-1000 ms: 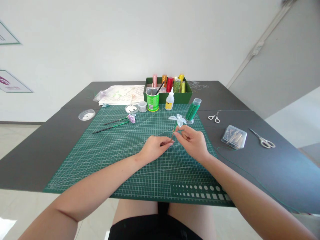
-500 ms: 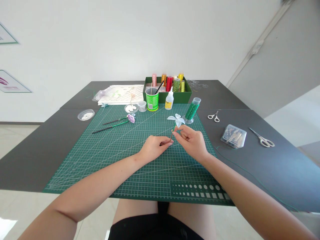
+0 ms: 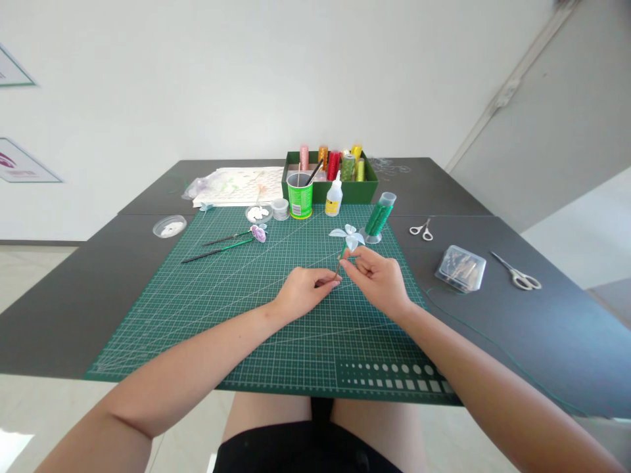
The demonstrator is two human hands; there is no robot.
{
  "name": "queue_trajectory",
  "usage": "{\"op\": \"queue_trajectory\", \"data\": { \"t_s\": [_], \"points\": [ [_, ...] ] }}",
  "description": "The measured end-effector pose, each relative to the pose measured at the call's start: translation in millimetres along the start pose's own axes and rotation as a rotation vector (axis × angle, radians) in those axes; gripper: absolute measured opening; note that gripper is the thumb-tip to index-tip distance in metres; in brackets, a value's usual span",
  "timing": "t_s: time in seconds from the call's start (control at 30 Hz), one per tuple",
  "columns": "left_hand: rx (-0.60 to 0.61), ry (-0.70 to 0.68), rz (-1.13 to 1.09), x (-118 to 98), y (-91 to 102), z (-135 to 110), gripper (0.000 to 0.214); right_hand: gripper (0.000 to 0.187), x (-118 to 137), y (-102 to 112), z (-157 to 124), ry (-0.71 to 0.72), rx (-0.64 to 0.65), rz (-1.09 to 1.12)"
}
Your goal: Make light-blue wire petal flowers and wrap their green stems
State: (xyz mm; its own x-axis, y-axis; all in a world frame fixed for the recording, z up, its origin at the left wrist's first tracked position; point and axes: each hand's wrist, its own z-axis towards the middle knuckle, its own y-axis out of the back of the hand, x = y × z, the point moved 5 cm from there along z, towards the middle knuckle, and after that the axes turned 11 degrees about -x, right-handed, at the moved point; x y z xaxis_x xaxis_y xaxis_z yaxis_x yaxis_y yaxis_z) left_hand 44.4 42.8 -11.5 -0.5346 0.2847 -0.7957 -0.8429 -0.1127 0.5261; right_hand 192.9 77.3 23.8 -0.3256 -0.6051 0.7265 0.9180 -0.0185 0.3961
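Note:
A pale blue artificial flower [image 3: 350, 235] stands upright on a thin stem [image 3: 338, 269], green near the top and brown lower down. My left hand [image 3: 308, 289] pinches the stem's lower part between thumb and fingers. Just above, my right hand [image 3: 374, 272] is closed at the green part below the petals, thumb against forefinger; whether it also grips a thread there is too small to tell. Behind the flower, a spool of green thread [image 3: 380, 217] leans slightly on the cutting mat [image 3: 236, 309]. Two dark sticks, one with a purple flower [image 3: 258, 233], lie to the left.
A green box [image 3: 352, 192] of coloured thread spools stands at the back, with a green can [image 3: 300, 198] and glue bottle [image 3: 334, 197] before it. Small scissors [image 3: 422, 230], a clear plastic case [image 3: 461, 268] and larger scissors [image 3: 522, 279] lie right. A dish [image 3: 170, 226] sits left.

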Motion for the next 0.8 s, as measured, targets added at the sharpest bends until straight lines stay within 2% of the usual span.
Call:
{"op": "queue_trajectory", "data": {
  "t_s": [0.5,0.8],
  "points": [
    [0.019,0.017,-0.015,2.7,-0.6,0.8,0.014,0.012,-1.0,-0.3,0.5,-0.02,-0.007,-0.004],
    [0.044,-0.019,0.035,4.4,-0.3,0.6,0.018,0.011,1.0,0.0,2.0,-0.016,0.01,-0.003]
  ]
}}
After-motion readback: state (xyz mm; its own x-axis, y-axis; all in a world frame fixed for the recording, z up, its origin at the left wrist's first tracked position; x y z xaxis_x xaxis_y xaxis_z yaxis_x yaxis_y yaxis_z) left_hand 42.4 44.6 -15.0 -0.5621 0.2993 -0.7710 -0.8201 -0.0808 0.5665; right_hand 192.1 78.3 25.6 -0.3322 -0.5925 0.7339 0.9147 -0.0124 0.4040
